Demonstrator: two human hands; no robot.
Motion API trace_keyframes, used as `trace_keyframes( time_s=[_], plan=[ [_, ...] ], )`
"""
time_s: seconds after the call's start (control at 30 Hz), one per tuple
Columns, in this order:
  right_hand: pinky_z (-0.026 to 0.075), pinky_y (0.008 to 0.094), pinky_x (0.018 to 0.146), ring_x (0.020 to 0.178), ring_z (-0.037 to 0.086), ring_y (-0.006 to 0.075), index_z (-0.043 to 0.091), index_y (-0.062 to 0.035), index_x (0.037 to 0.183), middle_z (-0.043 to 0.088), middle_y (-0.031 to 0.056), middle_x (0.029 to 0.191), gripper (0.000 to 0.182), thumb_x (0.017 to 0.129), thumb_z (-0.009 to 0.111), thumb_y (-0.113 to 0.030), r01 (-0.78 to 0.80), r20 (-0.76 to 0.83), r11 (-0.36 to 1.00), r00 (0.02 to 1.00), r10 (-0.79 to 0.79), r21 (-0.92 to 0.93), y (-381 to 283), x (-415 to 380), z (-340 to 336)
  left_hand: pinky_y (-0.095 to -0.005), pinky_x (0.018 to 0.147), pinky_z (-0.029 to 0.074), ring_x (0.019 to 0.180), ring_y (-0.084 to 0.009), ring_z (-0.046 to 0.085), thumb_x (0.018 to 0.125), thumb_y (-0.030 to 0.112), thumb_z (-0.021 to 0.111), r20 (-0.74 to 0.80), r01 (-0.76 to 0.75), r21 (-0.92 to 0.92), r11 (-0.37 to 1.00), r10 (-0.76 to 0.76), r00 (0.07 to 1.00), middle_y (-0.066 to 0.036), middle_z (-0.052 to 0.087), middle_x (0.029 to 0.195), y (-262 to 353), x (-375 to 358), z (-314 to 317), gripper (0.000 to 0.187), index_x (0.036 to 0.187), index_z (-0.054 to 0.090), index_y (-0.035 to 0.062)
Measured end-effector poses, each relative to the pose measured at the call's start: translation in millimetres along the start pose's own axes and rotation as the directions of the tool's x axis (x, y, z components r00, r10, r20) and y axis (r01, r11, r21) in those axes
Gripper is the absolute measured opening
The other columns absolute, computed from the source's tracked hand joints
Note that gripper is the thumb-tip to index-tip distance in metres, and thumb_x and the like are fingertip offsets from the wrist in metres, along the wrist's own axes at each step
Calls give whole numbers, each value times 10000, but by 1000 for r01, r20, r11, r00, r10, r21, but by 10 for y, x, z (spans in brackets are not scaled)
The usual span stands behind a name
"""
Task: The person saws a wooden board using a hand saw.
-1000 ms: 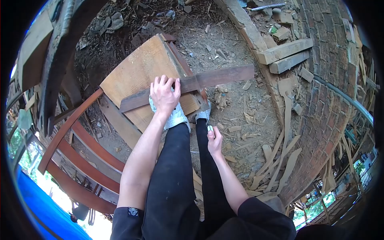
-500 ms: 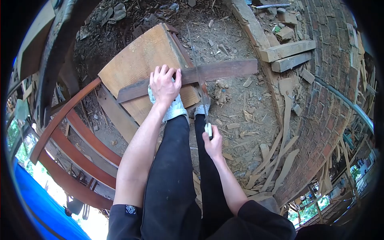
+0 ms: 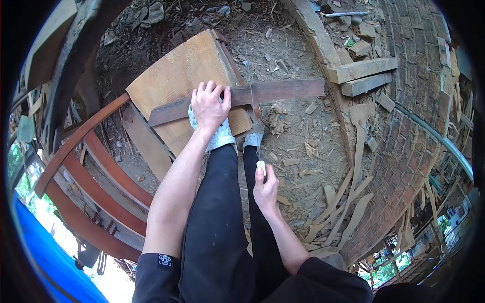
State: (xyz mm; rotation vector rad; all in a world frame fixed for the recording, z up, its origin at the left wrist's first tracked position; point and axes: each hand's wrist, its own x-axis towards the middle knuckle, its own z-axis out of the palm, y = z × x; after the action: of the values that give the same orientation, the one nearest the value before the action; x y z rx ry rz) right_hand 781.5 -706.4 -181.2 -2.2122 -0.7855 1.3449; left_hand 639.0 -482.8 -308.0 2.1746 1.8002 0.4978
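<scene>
A dark wooden plank [image 3: 288, 89] lies across a light wooden block [image 3: 177, 70], its right part sticking out past the block's edge. My left hand [image 3: 210, 107] presses on the plank with its fingers curled over the far edge, above a white shoe [image 3: 222, 135] that stands on the block. My right hand [image 3: 265, 187] is wrapped round the pale handle [image 3: 260, 166] of a saw. The thin saw blade [image 3: 251, 91] crosses the plank just right of the block's edge and points away from me.
Curved reddish-brown wooden pieces [image 3: 96, 197] lie at the left. Two squared timbers [image 3: 369, 69] rest by a low ledge at the upper right, near a brick surface [image 3: 404, 151]. Wood strips and chips litter the ground.
My right hand and the saw handle have moved slightly down towards me, and the blade is more upright in view. My left hand keeps its place on the plank.
</scene>
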Motion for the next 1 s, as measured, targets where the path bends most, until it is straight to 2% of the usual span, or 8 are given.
trace_keyframes(
  time_s=[0.03, 0.07, 0.2, 0.23, 0.33, 0.4, 0.5, 1.0],
  plan=[
    [539, 515, 729, 827, 738, 473, 629, 24, 1139, 689, 254, 835, 542, 1102, 549, -511, -50, 9, 999, 999, 50, -16, -51, -7, -38, -451, 798, 498, 921, -297, 643, 914, 262, 774, -2, -6, 4, 1000, 6, 1000, -68, 645, 873, -4, 4, 1, 195, 801, 765, 103],
    [454, 419, 606, 630, 583, 216, 620, 18, 1024, 570, 121, 680, 527, 1112, 527, -494, -5, -42, 1000, 999, 6, 26, -75, 1, -35, -451, 797, 498, 919, -296, 643, 914, 262, 774, -3, -12, 5, 1000, 12, 1000, -68, 645, 872, 11, -7, 3, 196, 801, 765, 103],
    [419, 368, 587, 624, 536, 150, 581, -15, 953, 533, 51, 674, 514, 1109, 518, -501, 128, -61, 989, 990, -124, 69, 551, 197, 75, -441, 813, 496, 924, -296, 637, 934, 274, 771, 10, -7, 25, 1000, 7, 1000, -65, 643, 884, 40, -4, -18, 212, 817, 762, 98],
    [510, 483, 697, 797, 710, 448, 618, -21, 1057, 671, 204, 829, 550, 1084, 540, -565, 72, 8, 996, 997, -73, 58, 804, 280, 88, -441, 813, 496, 924, -296, 637, 934, 274, 771, 6, -14, 25, 1000, 14, 1000, -65, 643, 884, 48, 2, -7, 212, 817, 762, 98],
    [517, 487, 694, 800, 714, 452, 616, -28, 1072, 668, 192, 824, 574, 1075, 543, -598, 104, 16, 991, 994, -106, 80, 905, 379, 213, -443, 811, 494, 930, -294, 642, 931, 275, 773, 4, -9, 25, 1000, 9, 1000, -65, 648, 878, 35, 0, -4, 219, 806, 759, 96],
    [439, 391, 614, 657, 567, 212, 596, -9, 1014, 551, 90, 730, 632, 1076, 519, -633, 172, -71, 981, 984, -166, 85, 939, 340, 276, -442, 813, 494, 931, -294, 643, 933, 278, 772, 21, -2, 40, 999, 1, 1000, -64, 651, 880, 17, -44, 5, 221, 807, 760, 96],
    [540, 492, 706, 823, 734, 453, 631, -18, 1118, 687, 195, 847, 689, 1032, 543, -696, 185, -34, 981, 982, -184, 58, 1223, 521, 332, -440, 817, 494, 932, -294, 644, 936, 285, 770, 19, -12, 57, 998, 11, 1000, -62, 660, 888, 59, -35, 2, 230, 804, 759, 97],
    [545, 462, 771, 850, 727, 391, 651, 6, 1189, 708, 226, 922, 641, 1065, 557, -616, 219, -45, 961, 976, -215, 170, 1159, 779, 430, -445, 808, 495, 934, -301, 646, 942, 273, 768, 9, -31, 61, 998, 30, 999, -67, 666, 886, 72, 1, 12, 217, 823, 763, 92]
  ],
)
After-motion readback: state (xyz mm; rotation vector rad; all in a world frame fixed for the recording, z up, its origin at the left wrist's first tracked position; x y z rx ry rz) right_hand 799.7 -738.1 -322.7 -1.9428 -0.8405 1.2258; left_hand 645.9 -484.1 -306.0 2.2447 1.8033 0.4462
